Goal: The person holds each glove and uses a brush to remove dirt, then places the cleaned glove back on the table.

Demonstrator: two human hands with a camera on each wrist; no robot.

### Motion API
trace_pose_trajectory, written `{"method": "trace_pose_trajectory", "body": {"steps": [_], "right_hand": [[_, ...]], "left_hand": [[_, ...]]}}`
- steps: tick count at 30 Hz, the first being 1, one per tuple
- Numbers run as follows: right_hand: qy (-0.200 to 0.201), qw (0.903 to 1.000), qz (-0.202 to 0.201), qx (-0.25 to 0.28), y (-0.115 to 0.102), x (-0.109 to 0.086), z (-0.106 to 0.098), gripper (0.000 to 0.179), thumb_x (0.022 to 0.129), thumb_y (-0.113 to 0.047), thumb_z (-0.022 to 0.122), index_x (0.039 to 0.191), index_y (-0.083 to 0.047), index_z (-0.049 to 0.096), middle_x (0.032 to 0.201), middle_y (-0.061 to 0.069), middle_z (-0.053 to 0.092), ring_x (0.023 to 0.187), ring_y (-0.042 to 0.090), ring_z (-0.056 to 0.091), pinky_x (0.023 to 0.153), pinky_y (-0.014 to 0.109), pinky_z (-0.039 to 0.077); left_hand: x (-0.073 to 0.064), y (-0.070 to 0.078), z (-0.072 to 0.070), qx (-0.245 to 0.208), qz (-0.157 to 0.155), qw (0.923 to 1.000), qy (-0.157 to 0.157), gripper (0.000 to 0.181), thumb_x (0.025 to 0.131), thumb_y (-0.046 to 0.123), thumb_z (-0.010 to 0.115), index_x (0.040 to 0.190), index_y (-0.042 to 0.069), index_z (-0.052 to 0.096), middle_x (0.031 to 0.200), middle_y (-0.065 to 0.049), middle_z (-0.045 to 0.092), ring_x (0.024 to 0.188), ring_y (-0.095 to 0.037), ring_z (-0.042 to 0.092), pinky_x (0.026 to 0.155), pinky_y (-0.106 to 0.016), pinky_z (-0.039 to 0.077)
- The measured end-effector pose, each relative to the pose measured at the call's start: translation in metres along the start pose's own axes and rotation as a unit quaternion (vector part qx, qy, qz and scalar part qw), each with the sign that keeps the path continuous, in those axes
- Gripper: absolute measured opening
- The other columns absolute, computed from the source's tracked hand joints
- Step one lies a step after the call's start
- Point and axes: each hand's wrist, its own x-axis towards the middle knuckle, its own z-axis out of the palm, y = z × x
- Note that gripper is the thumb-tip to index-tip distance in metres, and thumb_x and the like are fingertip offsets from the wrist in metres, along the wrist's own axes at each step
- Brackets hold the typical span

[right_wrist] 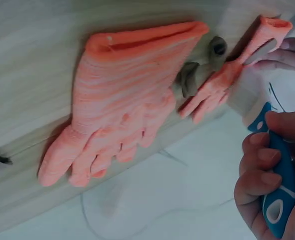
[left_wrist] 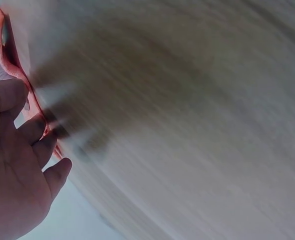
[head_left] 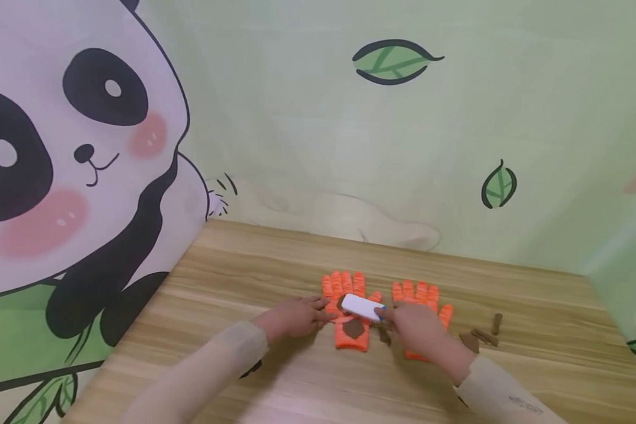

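Note:
Two orange knit gloves lie on the wooden table. On the left glove (head_left: pixel 350 285) there is one brown patch (head_left: pixel 353 327) by the cuff and another on the palm, partly covered. My left hand (head_left: pixel 295 317) rests its fingertips along this glove's left edge, fingers mostly extended. In my right hand (right_wrist: pixel 272 165) is a brush (right_wrist: pixel 280 180) with a blue-and-white handle, gripped with curled fingers. Its white head (head_left: pixel 361 307) lies over the left glove's palm in the head view. The right glove (right_wrist: pixel 127 95) is under my right hand and forearm in the head view, partly hidden.
Brown curled pieces (right_wrist: pixel 190 79) lie between the gloves. More brown flat pieces (head_left: pixel 469 342) and strips (head_left: pixel 497 323) are scattered right of the right glove. A wall with a printed panda (head_left: pixel 100 147) and leaves stands behind the wooden table (head_left: pixel 244 253).

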Motion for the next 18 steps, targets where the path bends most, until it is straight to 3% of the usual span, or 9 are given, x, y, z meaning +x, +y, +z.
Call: {"method": "trace_pose_trajectory", "body": {"steps": [3,7,14,18], "right_hand": [[0.011,0.9999,0.002,-0.012,-0.005,0.002,-0.001,0.036,0.093,-0.011,0.073,0.127,-0.024,0.074,0.079,0.003,0.065,0.057,0.010,0.041,0.048,0.024,0.029],[-0.007,0.9999,-0.005,-0.011,-0.012,0.010,0.004,0.040,0.093,-0.009,0.070,0.130,-0.024,0.073,0.075,0.005,0.059,0.054,0.012,0.036,0.048,0.025,0.026],[-0.020,0.9991,0.032,-0.020,-0.005,0.008,-0.005,0.043,0.091,-0.006,0.072,0.131,-0.024,0.072,0.088,0.005,0.069,0.058,0.011,0.042,0.047,0.024,0.028],[-0.024,0.9996,0.015,-0.007,-0.008,0.018,-0.009,0.041,0.096,-0.010,0.069,0.134,-0.023,0.070,0.086,0.008,0.066,0.056,0.014,0.040,0.048,0.026,0.026]], "left_hand": [[0.001,0.000,0.000,0.011,0.005,0.9999,-0.001,0.041,0.108,0.030,0.049,0.149,0.034,0.054,0.166,0.002,0.040,0.157,-0.018,0.034,0.124,-0.042,0.037],[0.001,-0.002,0.003,0.012,0.015,0.9998,0.005,0.042,0.109,0.030,0.048,0.150,0.034,0.053,0.166,0.001,0.040,0.156,-0.019,0.035,0.123,-0.042,0.038],[0.000,-0.004,0.002,0.004,0.003,0.9999,-0.011,0.043,0.109,0.031,0.046,0.152,0.035,0.050,0.168,0.002,0.036,0.158,-0.018,0.031,0.125,-0.045,0.036],[0.000,-0.004,-0.001,0.004,0.001,0.9999,-0.014,0.043,0.110,0.032,0.045,0.152,0.036,0.049,0.168,0.002,0.036,0.158,-0.017,0.030,0.126,-0.045,0.034]]}}
